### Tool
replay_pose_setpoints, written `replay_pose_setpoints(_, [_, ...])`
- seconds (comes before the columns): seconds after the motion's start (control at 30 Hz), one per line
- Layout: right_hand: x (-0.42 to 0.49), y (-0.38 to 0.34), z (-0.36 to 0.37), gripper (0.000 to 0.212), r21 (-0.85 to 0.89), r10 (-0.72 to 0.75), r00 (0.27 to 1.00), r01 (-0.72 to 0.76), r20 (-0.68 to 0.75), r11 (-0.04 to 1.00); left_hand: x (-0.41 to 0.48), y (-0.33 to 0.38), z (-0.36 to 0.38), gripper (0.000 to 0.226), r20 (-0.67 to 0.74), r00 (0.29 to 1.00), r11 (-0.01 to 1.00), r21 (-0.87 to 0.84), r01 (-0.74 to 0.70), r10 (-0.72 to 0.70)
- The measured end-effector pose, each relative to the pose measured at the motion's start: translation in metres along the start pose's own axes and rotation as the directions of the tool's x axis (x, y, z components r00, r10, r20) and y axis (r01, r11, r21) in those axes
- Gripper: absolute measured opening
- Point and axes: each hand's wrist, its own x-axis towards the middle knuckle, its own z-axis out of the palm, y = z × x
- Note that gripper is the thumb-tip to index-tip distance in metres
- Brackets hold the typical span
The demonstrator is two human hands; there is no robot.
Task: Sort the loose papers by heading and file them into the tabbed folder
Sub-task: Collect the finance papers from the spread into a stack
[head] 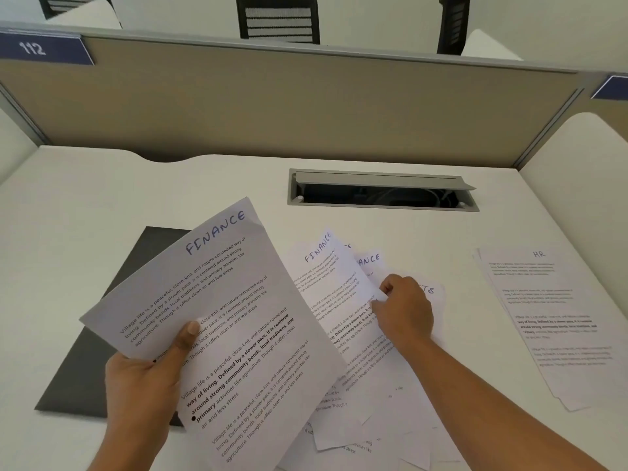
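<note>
While the left hand [142,379] grips one FINANCE sheet [217,321] aloft | right hand [404,311] pinches another from the centre pile [367,368] (matching headings, I'd guess) | folder [102,334] waits lower left.

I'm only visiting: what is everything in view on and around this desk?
FINANCE sheet: one, white, raised over the folder
second FINANCE sheet: one, white, centre, lifted off the pile
loose papers: pile, count unclear, white, desk centre
HR papers: small stack, white, desk right
folder: one, dark grey, flat, desk left
cable hatch: one, grey, lid open, desk rear
desk: one, white
partition: one, beige, behind desk
112 sign: one, blue, partition top left
chairs: three, black, beyond partition
left hand: grips FINANCE sheet
right hand: pinches second FINANCE sheet
</note>
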Motion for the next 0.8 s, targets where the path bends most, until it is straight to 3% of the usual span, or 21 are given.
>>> replay_pose_setpoints(0.13, [-0.004, 0.008, -0.017, 0.008, 0.077, -0.090, 0.996, 0.090, -0.011, 0.993, 0.002, -0.001, -0.003, 0.017, -0.004, 0.999, 0.999, 0.000, -0.033, 0.033])
replay_pose_setpoints(0.27, [-0.002, 0.014, -0.055, 0.014, 0.264, -0.162, 0.983, 0.178, -0.082, 0.948, 0.005, 0.001, -0.008, 0.018, 0.001, 0.998, 0.998, 0.000, -0.065, 0.065])
replay_pose_setpoints(0.47, [0.002, 0.027, -0.128, 0.025, 0.463, -0.169, 0.921, 0.327, -0.350, 0.824, 0.007, -0.001, -0.015, 0.015, 0.015, 0.997, 0.998, 0.004, -0.070, 0.070])
replay_pose_setpoints(0.63, [-0.001, 0.027, -0.185, 0.021, 0.698, -0.108, 0.888, 0.421, -0.446, 0.580, 0.007, 0.004, 0.000, 0.012, 0.077, 0.994, 0.995, 0.055, -0.087, 0.083])
replay_pose_setpoints(0.73, [-0.002, 0.024, -0.203, 0.030, 0.794, -0.138, 0.881, 0.469, -0.452, 0.387, 0.011, 0.002, 0.012, 0.011, 0.129, 0.989, 0.994, 0.082, -0.078, 0.067])
replay_pose_setpoints(0.8, [-0.005, 0.018, -0.208, 0.049, 0.843, -0.204, 0.889, 0.454, -0.409, 0.287, 0.011, 0.002, 0.023, 0.011, 0.182, 0.982, 0.993, 0.093, -0.075, 0.057])
